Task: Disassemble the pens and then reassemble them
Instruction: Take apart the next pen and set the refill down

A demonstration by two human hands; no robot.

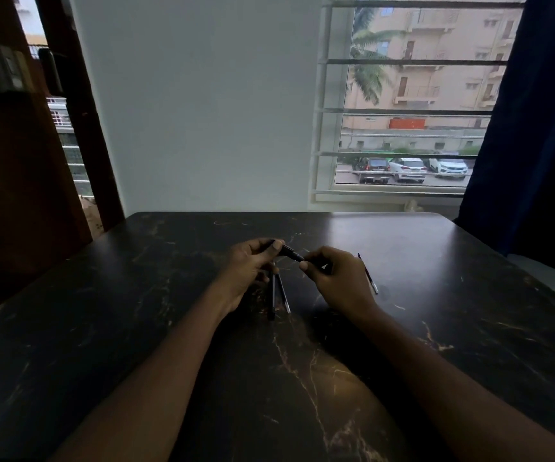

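Three slim pen pieces are already laid on the dark table (436, 261): two side by side (277, 293) just below the left hand (252, 265), and a thin refill (367, 273) just right of the right hand (336, 275), so disassembly is judged to be under way, though whether the held pen (291, 253) is being unscrewed or rejoined cannot be told. It is held above the table between both closed hands, its long axis running left to right and dipping slightly rightward, and which end is the tip cannot be made out.
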